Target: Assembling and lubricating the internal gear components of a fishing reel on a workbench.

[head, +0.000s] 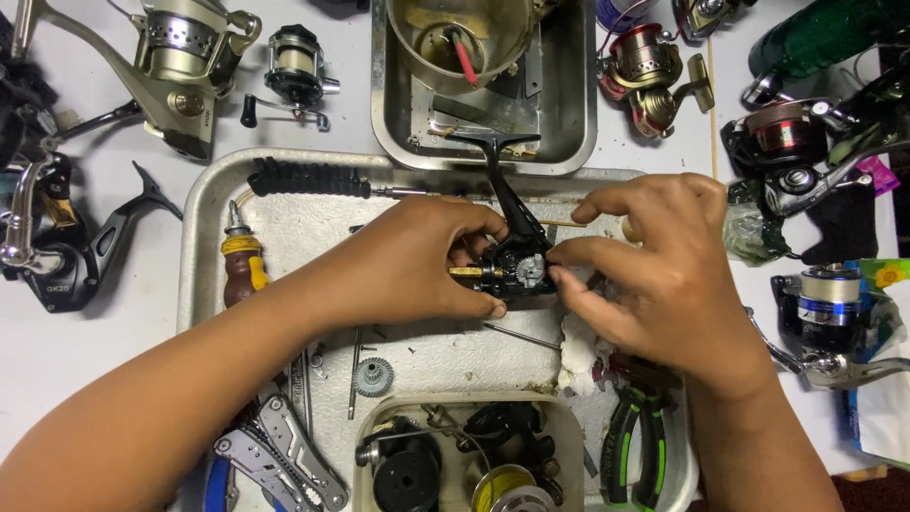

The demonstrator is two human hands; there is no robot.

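Your left hand (417,265) grips the black reel body (507,270) mid-tray; right fingertips (559,254) pinch its small gear (531,269), which may slip into the tray (204,246).

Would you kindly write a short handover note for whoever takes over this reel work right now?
Left hand: grips the opened black reel body over the metal tray.
Right hand: fingertips at the small silver gear in the body.
Done: body is open, gearing exposed.
Loose gear lies on the tray; yellow-handled screwdriver at its left, green-handled pliers at its lower right.
Left: reel remains unassembled; more parts sit in the front tub.
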